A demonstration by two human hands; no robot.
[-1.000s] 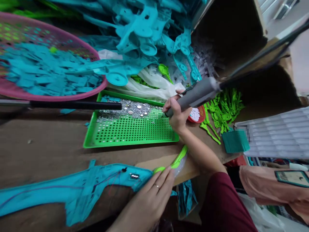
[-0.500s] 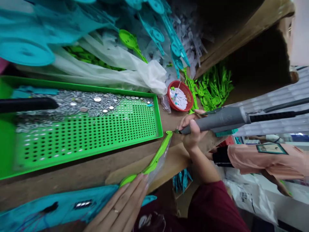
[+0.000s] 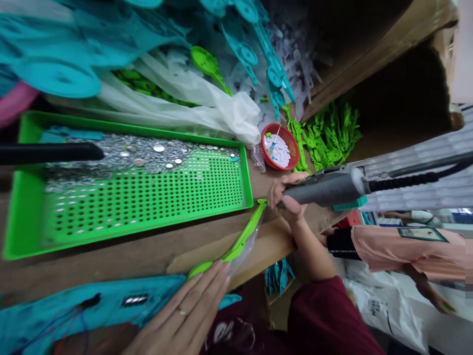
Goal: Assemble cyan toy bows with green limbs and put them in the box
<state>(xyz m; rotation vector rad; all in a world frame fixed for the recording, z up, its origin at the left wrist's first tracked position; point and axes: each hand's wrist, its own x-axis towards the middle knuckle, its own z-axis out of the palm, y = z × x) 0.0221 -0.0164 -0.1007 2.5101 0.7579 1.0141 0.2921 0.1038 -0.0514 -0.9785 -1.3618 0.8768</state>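
Note:
My left hand lies flat, fingers stretched out, over the lower end of a long bright-green plastic piece. A clear strip shows along that piece's right side. My right hand is wrapped round a grey corded electric screwdriver, held nearly level, its nose toward the far end of the green piece. Fingertips cover the driver's bit, so contact with the piece cannot be made out. Beside my left hand rests a large blue plastic part with thin wires and a dark slot.
A green perforated tray holds many small screws and round metal discs. Behind it stand a red basket of white pieces, green parts and hanging blue parts. A black bar juts over the tray. A person stands at right.
The view has shifted slightly, moving the tray rightward in the picture. My right fingers have come forward over the screwdriver's nose, and the driver has drawn back a little. My left hand stays on the piece.

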